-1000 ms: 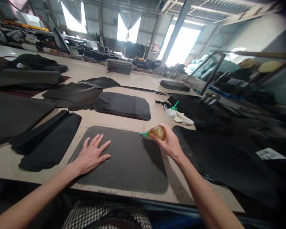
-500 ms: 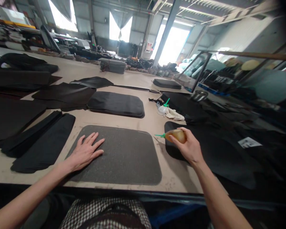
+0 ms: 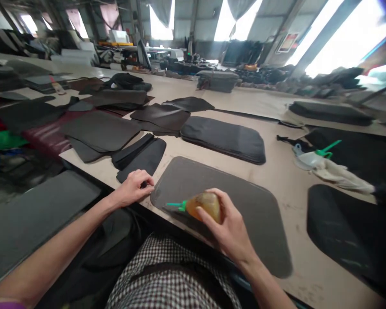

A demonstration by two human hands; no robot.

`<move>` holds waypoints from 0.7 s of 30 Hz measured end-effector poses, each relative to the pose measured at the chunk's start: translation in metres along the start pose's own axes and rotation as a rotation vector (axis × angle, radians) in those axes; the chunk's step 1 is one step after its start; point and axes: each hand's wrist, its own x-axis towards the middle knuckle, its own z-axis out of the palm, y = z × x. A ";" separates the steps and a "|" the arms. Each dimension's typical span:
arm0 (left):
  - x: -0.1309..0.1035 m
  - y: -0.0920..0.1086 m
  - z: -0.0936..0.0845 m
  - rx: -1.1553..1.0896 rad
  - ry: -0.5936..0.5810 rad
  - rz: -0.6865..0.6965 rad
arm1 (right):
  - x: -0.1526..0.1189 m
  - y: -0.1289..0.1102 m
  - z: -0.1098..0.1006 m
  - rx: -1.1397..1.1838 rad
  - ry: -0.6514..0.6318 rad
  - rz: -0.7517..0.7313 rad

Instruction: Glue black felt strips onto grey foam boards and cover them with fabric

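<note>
An amber-coloured squeeze bottle [image 3: 206, 206], rounded and translucent, lies on its side in the grasp of my right hand [image 3: 223, 223] above the near left part of a dark panel [image 3: 257, 214]. My thumb presses the near side of the bottle, my fingers wrapping round the back. Its slim green nozzle [image 3: 176, 205] points left, toward my other side, and the long axis runs nearly level from nozzle to base – whether the tip touches the panel, I cannot tell.

The panel is a flat, matte grey-black sheet with rounded corners, its long axis running along the near edge of the pale, smudged counter [image 3: 289, 189]. At its left corner rests my left hand [image 3: 137, 186], fingers curled in and thumb by the edge; I cannot tell whether they pinch the material.

Just beyond lie limp black strips [image 3: 141, 159], overlapping lengthwise, and a neat stack of round-cornered black panels [image 3: 223, 138]. To the left, smooth dark sheets [image 3: 99, 131] overlap in a loose pile. To the right, a whitish bottle [image 3: 309, 159] with a green spout sits against a crumpled cream cloth [image 3: 344, 177], with a broad black sheet [image 3: 337, 227] nearer me. Below the counter's edge – the black-and-white check of my woven garment [image 3: 170, 274].
</note>
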 end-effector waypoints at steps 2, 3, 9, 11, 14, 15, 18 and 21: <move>-0.010 -0.002 0.006 0.027 -0.005 -0.022 | 0.008 -0.008 0.025 -0.002 -0.009 -0.066; -0.013 -0.002 0.009 0.040 -0.006 -0.032 | 0.012 -0.011 0.033 -0.002 -0.017 -0.095; -0.018 0.000 0.021 0.116 0.013 -0.083 | 0.027 -0.019 0.056 -0.041 -0.112 -0.209; -0.019 0.000 0.025 0.137 0.023 -0.087 | 0.029 -0.021 0.055 -0.067 -0.140 -0.218; -0.020 -0.001 0.029 0.148 0.025 -0.088 | 0.030 -0.024 0.046 -0.098 -0.165 -0.226; -0.020 -0.002 0.030 0.149 0.021 -0.088 | 0.029 -0.024 0.041 -0.105 -0.174 -0.229; -0.020 -0.004 0.031 0.150 0.006 -0.093 | 0.027 -0.024 0.022 -0.134 -0.199 -0.221; -0.019 -0.007 0.031 0.146 -0.008 -0.102 | 0.020 -0.019 -0.002 -0.179 -0.206 -0.190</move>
